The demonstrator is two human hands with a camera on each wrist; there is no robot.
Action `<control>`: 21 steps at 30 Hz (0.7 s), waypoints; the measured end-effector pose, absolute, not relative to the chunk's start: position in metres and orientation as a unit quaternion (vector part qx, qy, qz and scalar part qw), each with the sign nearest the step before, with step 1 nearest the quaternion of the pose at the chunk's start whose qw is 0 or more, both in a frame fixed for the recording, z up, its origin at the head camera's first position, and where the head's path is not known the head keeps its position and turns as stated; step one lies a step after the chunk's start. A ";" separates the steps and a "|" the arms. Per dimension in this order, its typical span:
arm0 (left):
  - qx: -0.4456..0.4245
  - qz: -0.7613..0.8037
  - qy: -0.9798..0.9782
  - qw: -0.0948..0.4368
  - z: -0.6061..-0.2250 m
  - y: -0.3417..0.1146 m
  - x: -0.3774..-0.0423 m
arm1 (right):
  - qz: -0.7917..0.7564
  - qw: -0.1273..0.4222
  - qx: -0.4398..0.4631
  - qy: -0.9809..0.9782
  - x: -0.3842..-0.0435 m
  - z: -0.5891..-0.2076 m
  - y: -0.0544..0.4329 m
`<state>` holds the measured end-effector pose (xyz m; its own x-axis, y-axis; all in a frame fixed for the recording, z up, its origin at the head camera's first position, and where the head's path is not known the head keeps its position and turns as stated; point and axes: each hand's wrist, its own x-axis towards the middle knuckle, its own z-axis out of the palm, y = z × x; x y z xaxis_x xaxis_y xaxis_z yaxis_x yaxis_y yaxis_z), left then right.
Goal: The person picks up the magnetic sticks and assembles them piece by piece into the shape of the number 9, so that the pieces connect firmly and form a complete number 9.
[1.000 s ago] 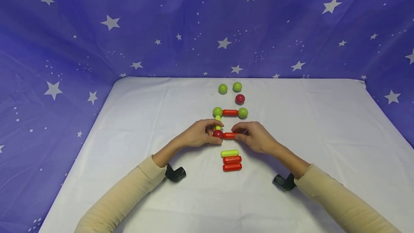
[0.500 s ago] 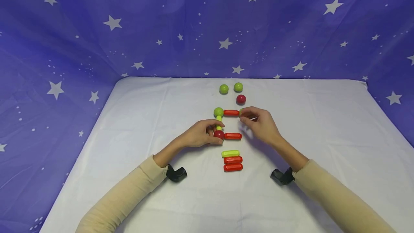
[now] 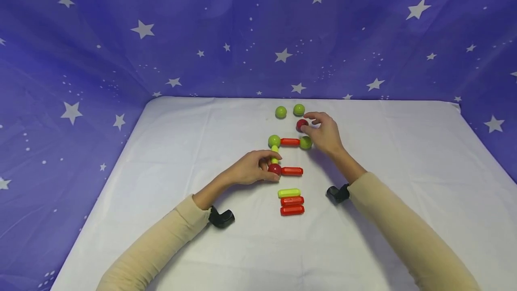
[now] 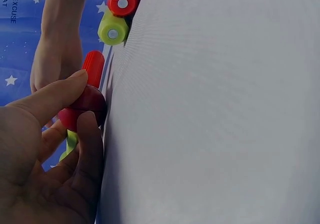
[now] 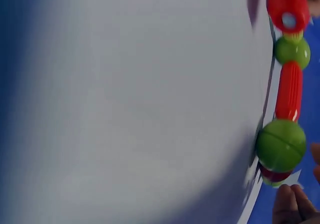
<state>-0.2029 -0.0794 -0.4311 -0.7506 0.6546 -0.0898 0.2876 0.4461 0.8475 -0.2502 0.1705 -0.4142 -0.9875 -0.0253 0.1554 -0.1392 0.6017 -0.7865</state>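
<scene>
Left hand (image 3: 250, 169) pinching dark red ball (image 3: 274, 169) of rod-and-ball frame; right hand (image 3: 323, 131), fingers spread, reaching loose red ball (image 3: 300, 125) on bench (image 3: 161, 147).

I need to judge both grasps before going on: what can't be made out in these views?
- Right hand, head view: whether its fingers touch the loose red ball; they overlap it.
- Right wrist view: only two fingertips show at the lower edge; the red ball is mostly hidden behind a green ball.
- Left hand, left wrist view: the green stick is mostly covered by fingers.
</scene>
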 end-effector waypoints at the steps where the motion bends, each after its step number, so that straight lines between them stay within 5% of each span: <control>1: 0.285 0.441 0.825 0.208 -0.431 -0.079 -0.203 | 0.439 0.052 0.042 -0.896 -0.254 -0.415 0.172; 8: 0.284 0.437 0.827 0.209 -0.433 -0.079 -0.202 | 0.422 -0.045 0.036 -0.905 -0.268 -0.423 0.173; 21: 0.282 0.436 0.829 0.208 -0.433 -0.080 -0.204 | 0.379 -0.038 0.031 -0.924 -0.269 -0.423 0.171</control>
<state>-0.2044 -0.0796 -0.4329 -0.7549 0.6484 -0.0986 0.2855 0.4602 0.8407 -0.2691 0.1711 -0.4231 -0.9951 -0.0871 -0.0464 -0.0294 0.7104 -0.7032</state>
